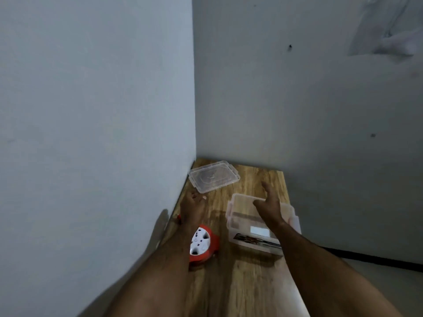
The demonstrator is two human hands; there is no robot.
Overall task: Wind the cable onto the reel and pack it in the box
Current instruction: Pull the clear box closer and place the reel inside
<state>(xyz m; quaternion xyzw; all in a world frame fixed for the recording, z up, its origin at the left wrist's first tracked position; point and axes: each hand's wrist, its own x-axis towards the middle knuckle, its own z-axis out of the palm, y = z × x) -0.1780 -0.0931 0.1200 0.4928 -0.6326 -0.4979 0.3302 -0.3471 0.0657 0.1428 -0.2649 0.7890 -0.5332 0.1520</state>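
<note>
Two hands are out over the worktop [247,282], and I read this as the packing step about to start — the reel [202,245] looks wound, since I see no loose cable trailing from it, though my left forearm hides part of it. It lies on its side, red rim and white socket face showing, near the left wall and just left of the box [242,225].

That box stands open, a clear tub with a label on its near wall. Its lid [214,179] lies flat, well apart, toward the far corner.

My left hand [193,205] reaches past the reel toward the lid, fingers loosely curled and holding nothing that I can make out; the fingertips are blurred. My right hand [269,203] hovers over the box's far rim, thumb and fingers spread, empty — whether it touches the rim I cannot tell.

Next, I judge, one hand needs to come back to the reel, take it round the rim and lower it into the box while the other steadies the tub. The lid follows after that.
</note>
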